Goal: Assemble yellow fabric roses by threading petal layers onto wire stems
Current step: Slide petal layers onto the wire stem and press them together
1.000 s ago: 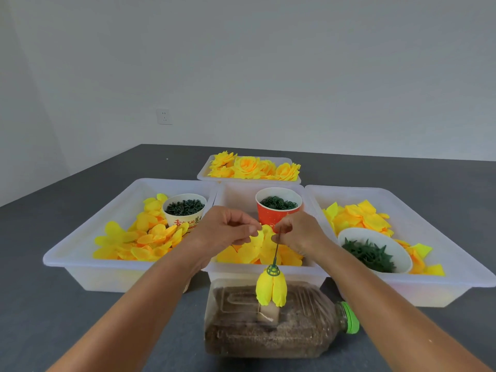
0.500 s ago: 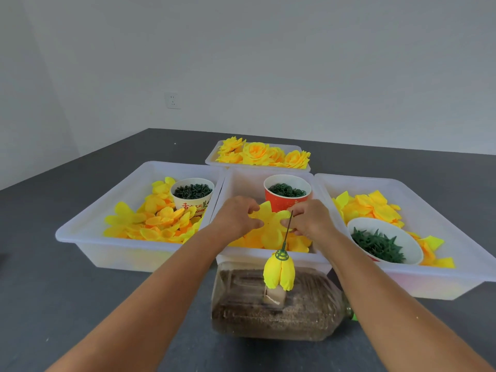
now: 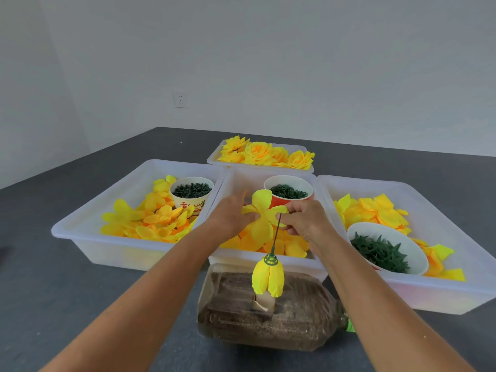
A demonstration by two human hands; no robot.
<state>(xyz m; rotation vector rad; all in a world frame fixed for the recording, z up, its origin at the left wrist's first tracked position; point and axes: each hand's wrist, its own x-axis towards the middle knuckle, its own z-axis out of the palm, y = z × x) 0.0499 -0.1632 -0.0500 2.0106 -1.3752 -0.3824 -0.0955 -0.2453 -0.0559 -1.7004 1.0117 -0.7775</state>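
From where I watched, the left hand (image 3: pixel 232 214) pinched one edge of a yellow petal layer (image 3: pixel 261 216) and the right hand (image 3: pixel 304 217) pinched its other side, the fingers (image 3: pixel 284 210) of the right curled around the top of the thin wire stem (image 3: pixel 276 233) as well, as far as I could tell; the layer was spread between both hands above the middle tray (image 3: pixel 268 260); the stem ran down from the right hand to a green calyx (image 3: pixel 270 260) and a closed yellow bud (image 3: pixel 268 277) hanging over a sand-filled bottle (image 3: pixel 295 320) on the dark worktop (image 3: pixel 53 291); I judged the fabric feather-light, limp and prone to crumple or fray at its centre hole, so the best hold seemed near that centre, not out at the floppy lobes; the wire looked springy and thin, likely to bend if pushed off-axis, so I would have gripped it close to its tip
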